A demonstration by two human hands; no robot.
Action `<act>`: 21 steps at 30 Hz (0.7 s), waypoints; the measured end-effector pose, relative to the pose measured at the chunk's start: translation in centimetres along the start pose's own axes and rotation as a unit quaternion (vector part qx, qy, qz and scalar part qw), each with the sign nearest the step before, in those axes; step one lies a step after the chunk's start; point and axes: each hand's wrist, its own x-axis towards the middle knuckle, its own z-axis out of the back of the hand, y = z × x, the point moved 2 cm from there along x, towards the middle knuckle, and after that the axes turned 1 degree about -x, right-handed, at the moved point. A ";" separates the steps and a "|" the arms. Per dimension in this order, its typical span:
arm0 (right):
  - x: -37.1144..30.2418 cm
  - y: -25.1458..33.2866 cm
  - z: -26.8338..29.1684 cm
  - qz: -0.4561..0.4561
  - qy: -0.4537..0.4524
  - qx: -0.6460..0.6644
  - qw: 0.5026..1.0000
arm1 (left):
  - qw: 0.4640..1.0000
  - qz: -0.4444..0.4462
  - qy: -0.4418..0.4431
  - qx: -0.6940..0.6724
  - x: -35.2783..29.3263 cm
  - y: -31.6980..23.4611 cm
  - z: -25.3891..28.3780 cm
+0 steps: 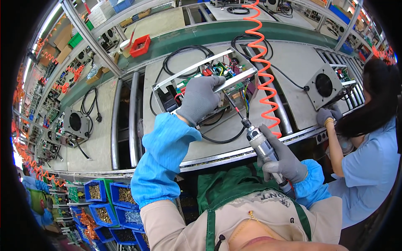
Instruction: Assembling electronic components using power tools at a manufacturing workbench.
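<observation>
A pneumatic screwdriver [260, 144] lies in the grip of my gloved right hand [281, 157], its long bit slanting up and left to the near edge of an open metal chassis [247, 75]. Circuit boards and coloured wires fill the chassis, which sits tilted on the work board. My gloved left hand [200, 98] rests over the chassis's near side, its fingers bent at the metal rail beside the bit tip. Whether a small part is pinched in those fingers is hidden. A black power cable [224, 140] loops in front of the chassis.
A coiled red air hose [261, 54] hangs right of the chassis. To the right, a co-worker's gloved hands [328, 115] are by another fan unit [323, 85]. A red tray [140, 46] stands on the green belt behind. Blue screw bins [125, 194] sit at lower left.
</observation>
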 end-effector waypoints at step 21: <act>0.8 -0.4 0.2 0.007 -0.042 -0.009 0.999 | 0.982 -0.069 0.036 0.172 -9.1 4.7 7.6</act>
